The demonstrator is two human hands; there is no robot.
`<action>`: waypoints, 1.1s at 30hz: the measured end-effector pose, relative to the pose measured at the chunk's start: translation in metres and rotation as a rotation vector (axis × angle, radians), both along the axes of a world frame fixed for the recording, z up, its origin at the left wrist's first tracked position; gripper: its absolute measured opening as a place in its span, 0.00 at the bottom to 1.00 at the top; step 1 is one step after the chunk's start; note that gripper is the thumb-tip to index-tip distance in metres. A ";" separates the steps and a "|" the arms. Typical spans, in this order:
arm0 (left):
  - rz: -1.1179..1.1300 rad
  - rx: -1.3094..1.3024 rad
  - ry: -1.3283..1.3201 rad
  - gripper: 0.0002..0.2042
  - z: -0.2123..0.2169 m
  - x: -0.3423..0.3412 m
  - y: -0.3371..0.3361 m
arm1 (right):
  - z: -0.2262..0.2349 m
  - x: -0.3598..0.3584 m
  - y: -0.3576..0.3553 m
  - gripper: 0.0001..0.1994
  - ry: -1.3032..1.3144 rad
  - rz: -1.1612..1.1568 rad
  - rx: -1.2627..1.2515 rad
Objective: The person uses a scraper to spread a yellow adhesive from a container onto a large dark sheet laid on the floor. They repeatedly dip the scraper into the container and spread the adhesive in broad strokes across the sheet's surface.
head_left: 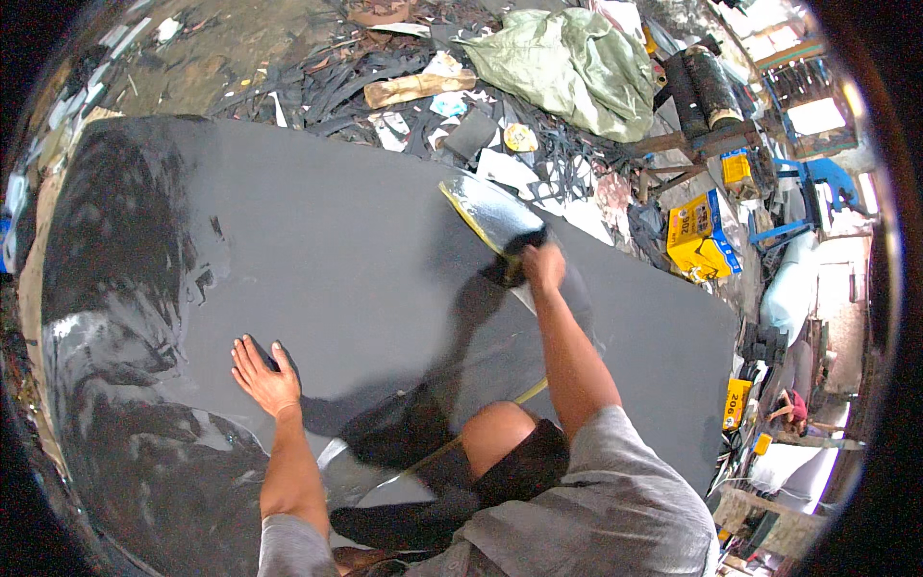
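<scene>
A large dark grey sheet (317,221) spreads out in front of me, smeared with pale, powdery marks on its left. My left hand (266,380) lies flat on it with the fingers stretched out, holding nothing. Farther forward and to the right, my right hand (543,266) is closed, with a dark patch at its fingers; what it grips is hidden. Just beyond those fingers lies a shiny, pale, pointed strip (488,210) with a yellow edge, reaching toward the sheet's far edge. My bent knee (498,433) is at the sheet's near side.
Beyond the sheet lie dark offcuts, a piece of wood (418,89) and a pale green cloth (567,67). Yellow-and-blue packages (700,236), dark cylinders (711,87) and a blue frame (817,188) are on the right. A person in red (792,409) is farther off.
</scene>
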State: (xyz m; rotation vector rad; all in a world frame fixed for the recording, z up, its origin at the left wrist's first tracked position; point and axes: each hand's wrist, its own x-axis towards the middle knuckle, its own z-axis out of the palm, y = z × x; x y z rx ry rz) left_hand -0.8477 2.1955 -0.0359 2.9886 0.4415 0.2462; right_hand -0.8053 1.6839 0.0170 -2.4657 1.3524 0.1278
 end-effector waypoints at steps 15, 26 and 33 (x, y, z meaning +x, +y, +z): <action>-0.005 -0.046 -0.010 0.31 0.003 0.002 0.001 | 0.014 0.208 0.216 0.08 -0.266 0.657 -0.280; 0.030 -0.049 0.039 0.32 0.001 0.005 0.003 | -0.007 0.162 0.156 0.16 -0.102 0.287 0.023; 0.020 -0.078 0.028 0.32 0.002 0.006 0.004 | -0.007 0.255 0.257 0.12 -0.228 0.415 -0.001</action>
